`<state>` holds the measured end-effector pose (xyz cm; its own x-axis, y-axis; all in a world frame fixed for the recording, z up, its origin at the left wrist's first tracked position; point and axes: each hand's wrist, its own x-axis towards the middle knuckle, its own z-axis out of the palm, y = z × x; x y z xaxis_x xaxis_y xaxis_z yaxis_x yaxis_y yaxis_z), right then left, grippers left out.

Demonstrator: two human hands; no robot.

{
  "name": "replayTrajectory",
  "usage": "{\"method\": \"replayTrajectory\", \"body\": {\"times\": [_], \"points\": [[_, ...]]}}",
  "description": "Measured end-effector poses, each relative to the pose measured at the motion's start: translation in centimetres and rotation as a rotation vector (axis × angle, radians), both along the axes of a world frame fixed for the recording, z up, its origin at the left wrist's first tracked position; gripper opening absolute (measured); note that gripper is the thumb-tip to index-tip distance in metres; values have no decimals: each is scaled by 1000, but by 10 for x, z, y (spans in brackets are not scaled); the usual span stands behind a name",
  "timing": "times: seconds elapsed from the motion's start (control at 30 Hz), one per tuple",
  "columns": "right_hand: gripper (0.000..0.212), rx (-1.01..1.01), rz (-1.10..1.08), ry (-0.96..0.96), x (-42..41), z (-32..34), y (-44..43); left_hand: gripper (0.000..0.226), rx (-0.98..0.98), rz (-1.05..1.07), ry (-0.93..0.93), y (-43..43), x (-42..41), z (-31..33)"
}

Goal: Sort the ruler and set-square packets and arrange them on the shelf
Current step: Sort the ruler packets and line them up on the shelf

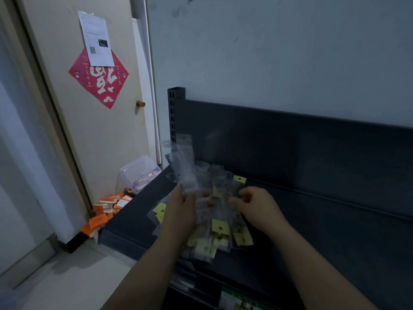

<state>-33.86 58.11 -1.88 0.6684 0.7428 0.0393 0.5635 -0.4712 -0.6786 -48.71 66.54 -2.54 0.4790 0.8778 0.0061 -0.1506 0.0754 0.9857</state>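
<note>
- Holding a bunch of clear packets (pixel 184 166) in the left hand (pixel 181 211). Fingers and thumb are curled round their lower ends, so they fan up toward 12 o'clock, pretty blurry up top.
- Left forearm comes in from 6 o'clock, slanting up to the right, with the back of the hand facing the camera.
- Right hand (pixel 257 206) sits at 3 o'clock from the left one, close but not touching it. Knuckles are up, fingers curled in, thumb pointing toward 9 o'clock at the pile. Honestly can't tell if it's pinching a packet or just curled over them.
- Right forearm runs in from about 5 o'clock.
- Pile (pixel 221 233) of more packets, clear with yellow header cards, lies messy on the dark shelf (pixel 335 220). It sits under and between both hands and spills toward 6 o'clock, up to the front edge.
- At 9 o'clock from the shelf, down on the floor, there's a heap of orange boxes (pixel 107 211). A clear tub (pixel 136 173) sits just above them by the shelf corner.
- Door (pixel 100 135) at 10 o'clock has a red diamond sign (pixel 98 86), a white sheet (pixel 96 39) overlapping its top, and a brass knob (pixel 140 104).
</note>
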Motion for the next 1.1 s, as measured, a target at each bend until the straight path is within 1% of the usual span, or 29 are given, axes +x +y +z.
{"method": "replayTrajectory", "body": {"times": [0.03,0.07,0.1,0.2,0.27,0.37,0.4,0.47,0.5,0.57,0.6,0.63,0.7,0.77,0.8,0.83,0.9,0.93,1.03,1.07,1.1], "points": [[39,-103,2,-12,0,-2,0,15,-27,9,-26,2,-2,0],[43,-157,5,0,-2,-3,0,16,-56,7,-55,2,-4,1],[46,-167,4,24,-5,-5,1,17,-89,3,-83,3,-6,1],[45,-114,-47,93,-6,-6,3,19,-128,-16,-97,3,-10,1],[34,-76,-79,140,-2,-5,1,17,-141,-21,-90,3,-12,1],[18,49,-121,286,5,-7,-4,16,-165,-32,-93,4,-15,-1],[16,108,-146,342,8,-9,-5,15,-169,-41,-92,4,-15,-1],[21,228,-183,489,9,-9,-2,14,-174,-68,-101,2,-16,2],[23,286,-173,586,7,-8,-1,15,-167,-84,-102,1,-16,4],[22,382,-83,765,-2,-1,2,16,-123,-117,-77,-2,-14,6],[20,400,-24,816,-8,3,3,17,-86,-134,-53,-2,-12,6],[19,392,34,826,-14,7,4,20,-40,-144,-17,-3,-10,4],[19,355,139,788,-24,9,7,35,65,-136,81,-4,-9,4],[18,332,223,751,-33,8,8,54,108,-133,113,-3,-11,2],[18,322,263,737,-36,8,8,54,135,-141,120,-2,-11,1],[18,310,298,719,-37,6,8,46,185,-146,134,-2,-12,0],[21,288,315,661,-36,4,7,23,256,-120,151,-1,-17,0],[22,282,276,602,-32,4,6,17,227,-94,139,1,-20,-1],[22,233,90,303,-20,2,3,15,-29,-76,29,10,-34,4],[21,229,76,265,-18,2,3,18,-62,-41,30,16,-39,6],[21,229,81,266,-18,2,4,22,-48,1,53,22,-42,5]]}}
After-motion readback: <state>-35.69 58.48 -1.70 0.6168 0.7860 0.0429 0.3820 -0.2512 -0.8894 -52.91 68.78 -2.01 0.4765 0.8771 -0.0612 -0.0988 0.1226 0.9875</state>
